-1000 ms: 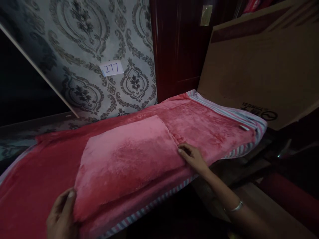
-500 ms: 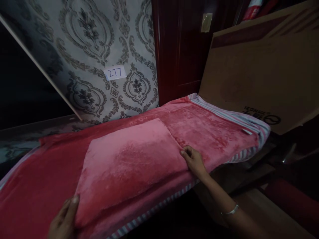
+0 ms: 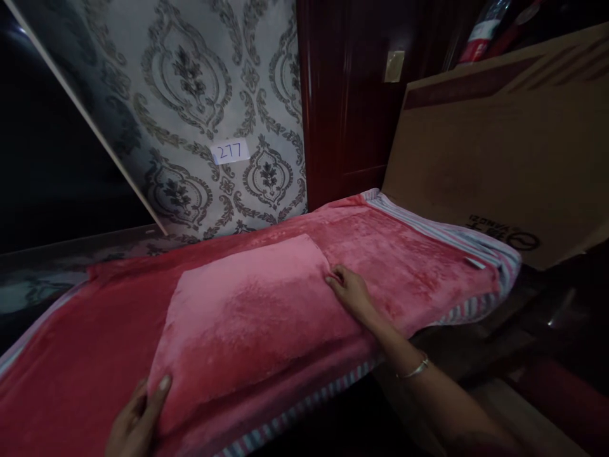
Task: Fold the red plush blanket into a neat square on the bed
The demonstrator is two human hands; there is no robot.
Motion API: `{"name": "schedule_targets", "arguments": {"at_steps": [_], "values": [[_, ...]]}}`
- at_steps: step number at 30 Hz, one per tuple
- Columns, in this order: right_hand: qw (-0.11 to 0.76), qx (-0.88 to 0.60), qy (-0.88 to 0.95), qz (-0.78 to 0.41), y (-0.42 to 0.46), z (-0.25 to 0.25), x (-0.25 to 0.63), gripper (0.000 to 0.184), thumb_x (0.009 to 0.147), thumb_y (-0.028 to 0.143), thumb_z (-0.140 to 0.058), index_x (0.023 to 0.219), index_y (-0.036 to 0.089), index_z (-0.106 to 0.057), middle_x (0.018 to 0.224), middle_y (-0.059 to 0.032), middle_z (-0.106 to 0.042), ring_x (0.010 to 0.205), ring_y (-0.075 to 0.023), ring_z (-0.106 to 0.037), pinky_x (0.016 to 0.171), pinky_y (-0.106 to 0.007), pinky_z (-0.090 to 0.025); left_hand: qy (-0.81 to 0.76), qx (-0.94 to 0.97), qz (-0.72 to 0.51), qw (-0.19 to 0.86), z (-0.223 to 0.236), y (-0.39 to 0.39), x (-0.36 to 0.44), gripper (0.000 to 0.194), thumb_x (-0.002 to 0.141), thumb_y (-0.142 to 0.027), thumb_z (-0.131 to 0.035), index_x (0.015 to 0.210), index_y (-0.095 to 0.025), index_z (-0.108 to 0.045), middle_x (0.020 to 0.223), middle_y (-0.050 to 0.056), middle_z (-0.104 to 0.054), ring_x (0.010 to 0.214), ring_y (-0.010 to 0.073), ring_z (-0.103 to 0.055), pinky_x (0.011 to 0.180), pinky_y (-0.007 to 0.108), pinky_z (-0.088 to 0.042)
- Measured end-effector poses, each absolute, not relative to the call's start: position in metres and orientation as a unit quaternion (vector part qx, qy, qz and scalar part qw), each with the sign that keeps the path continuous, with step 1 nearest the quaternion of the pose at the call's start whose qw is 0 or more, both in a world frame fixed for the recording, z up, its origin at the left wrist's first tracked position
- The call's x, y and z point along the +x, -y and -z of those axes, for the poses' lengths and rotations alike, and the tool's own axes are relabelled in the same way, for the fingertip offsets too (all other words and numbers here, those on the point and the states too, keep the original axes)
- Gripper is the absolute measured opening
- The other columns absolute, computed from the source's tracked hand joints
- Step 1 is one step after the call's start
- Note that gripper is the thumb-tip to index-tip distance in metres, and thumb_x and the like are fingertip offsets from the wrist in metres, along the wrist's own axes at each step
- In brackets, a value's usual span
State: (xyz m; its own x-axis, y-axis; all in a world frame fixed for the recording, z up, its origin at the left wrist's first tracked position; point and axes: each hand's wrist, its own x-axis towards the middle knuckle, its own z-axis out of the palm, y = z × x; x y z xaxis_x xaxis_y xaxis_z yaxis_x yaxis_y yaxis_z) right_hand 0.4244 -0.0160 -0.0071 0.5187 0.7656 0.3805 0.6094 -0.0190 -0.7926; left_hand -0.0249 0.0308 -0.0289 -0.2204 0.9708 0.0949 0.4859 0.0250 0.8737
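Folded pink cloth (image 3: 247, 317): lay atop red blanket (image 3: 95, 355); seemed soft, limp, light, hardly fragile, was best taken by opposite edges; left hand (image 3: 136, 420) gripped left edge, thumb uppermost; right hand (image 3: 353, 297) pinched right edge

Grey damask-patterned wallpaper (image 3: 190, 82) meets a glossy dark-red panel (image 3: 352, 120) in dim light.

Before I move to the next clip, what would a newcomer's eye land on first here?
Probably the pink cloth, mid-frame on the red blanket, with the left hand and right hand holding its edges. Then the card reading 277 on the wall above, and the large box at right.
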Motion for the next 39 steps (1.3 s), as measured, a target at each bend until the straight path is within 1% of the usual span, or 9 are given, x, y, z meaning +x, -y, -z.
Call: {"name": "schedule_targets", "arguments": {"at_steps": [6,10,12,14,20,26,32,36,39], "values": [[0.557,-0.692,0.451,-0.084,0.011,0.026,0.430,0.024,0.078,0.043,-0.046,0.071,0.022,-0.052,0.065,-0.0019,-0.057,0.062,-0.0179,-0.052,0.059,-0.029,-0.038,-0.669,0.512,-0.424,0.333,0.021,-0.027,-0.014,0.077,0.054,-0.074,-0.069,0.104,-0.015,-0.072,0.128,0.014,-0.066,0.129,0.0408,-0.051,0.113,0.055,-0.034],[0.554,-0.676,0.470,-0.121,0.034,0.024,0.431,0.037,0.081,0.051,-0.049,0.096,0.019,-0.060,0.070,-0.0011,-0.060,0.063,-0.0181,-0.053,0.059,-0.029,-0.039,-0.654,0.459,-0.477,0.366,0.017,-0.021,-0.011,0.075,0.046,-0.071,-0.076,0.097,-0.017,-0.074,0.137,0.013,-0.060,0.140,0.0379,-0.039,0.119,0.050,-0.024],[0.543,-0.682,0.468,-0.147,0.053,0.023,0.430,0.046,0.081,0.055,-0.052,0.111,0.020,-0.059,0.072,-0.0007,-0.062,0.064,-0.0187,-0.054,0.059,-0.029,-0.039,-0.624,0.409,-0.515,0.422,0.015,-0.015,-0.013,0.075,0.037,-0.071,-0.080,0.091,-0.019,-0.075,0.130,0.012,-0.065,0.139,0.0363,-0.041,0.119,0.047,-0.025],[0.540,-0.684,0.462,-0.166,0.074,0.026,0.428,0.049,0.079,0.058,-0.056,0.111,0.021,-0.059,0.074,-0.0014,-0.064,0.068,-0.0200,-0.057,0.062,-0.030,-0.042,-0.600,0.389,-0.516,0.472,0.011,-0.008,-0.018,0.073,0.033,-0.069,-0.084,0.088,-0.021,-0.076,0.122,0.010,-0.070,0.135,0.0359,-0.046,0.116,0.047,-0.032],[0.521,-0.686,0.477,-0.177,0.113,0.036,0.414,0.033,0.076,0.055,-0.062,0.077,0.022,-0.061,0.067,-0.0009,-0.058,0.063,-0.0183,-0.054,0.060,-0.029,-0.044,-0.600,0.556,-0.377,0.435,-0.010,0.012,-0.023,0.060,0.043,-0.065,-0.084,0.087,-0.023,-0.079,0.130,0.010,-0.066,0.136,0.0365,-0.044,0.117,0.047,-0.030],[0.579,-0.676,0.426,-0.162,0.104,0.042,0.420,0.030,0.074,0.052,-0.061,0.079,0.023,-0.060,0.070,-0.0019,-0.062,0.066,-0.0188,-0.057,0.062,-0.029,-0.047,-0.575,0.640,-0.353,0.368,-0.012,0.009,-0.011,0.056,0.056,-0.069,-0.075,0.086,-0.022,-0.079,0.126,0.009,-0.068,0.127,0.0347,-0.052,0.115,0.047,-0.032],[0.542,-0.676,0.462,-0.189,0.104,0.040,0.431,0.030,0.073,0.052,-0.061,0.078,0.023,-0.062,0.071,-0.0018,-0.064,0.067,-0.0194,-0.059,0.063,-0.029,-0.048,-0.604,0.616,-0.341,0.373,0.001,0.006,-0.023,0.068,0.052,-0.076,-0.072,0.091,-0.021,-0.077,0.137,0.010,-0.061,0.142,0.0336,-0.037,0.120,0.045,-0.019],[0.541,-0.682,0.455,-0.184,0.106,0.036,0.427,0.035,0.076,0.056,-0.059,0.084,0.022,-0.064,0.074,-0.0021,-0.065,0.070,-0.0196,-0.060,0.063,-0.029,-0.048,-0.662,0.539,-0.367,0.369,0.014,0.005,-0.030,0.078,0.054,-0.077,-0.069,0.106,-0.019,-0.075,0.147,0.013,-0.051,0.144,0.0344,-0.032,0.119,0.048,-0.022],[0.529,-0.699,0.458,-0.146,0.102,0.038,0.426,0.038,0.075,0.059,-0.060,0.081,0.022,-0.063,0.067,-0.0002,-0.060,0.063,-0.0182,-0.056,0.057,-0.027,-0.045,-0.680,0.524,-0.388,0.334,0.022,0.002,-0.027,0.071,0.061,-0.074,-0.066,0.104,-0.020,-0.075,0.143,0.013,-0.055,0.140,0.0348,-0.039,0.117,0.049,-0.027]]}}
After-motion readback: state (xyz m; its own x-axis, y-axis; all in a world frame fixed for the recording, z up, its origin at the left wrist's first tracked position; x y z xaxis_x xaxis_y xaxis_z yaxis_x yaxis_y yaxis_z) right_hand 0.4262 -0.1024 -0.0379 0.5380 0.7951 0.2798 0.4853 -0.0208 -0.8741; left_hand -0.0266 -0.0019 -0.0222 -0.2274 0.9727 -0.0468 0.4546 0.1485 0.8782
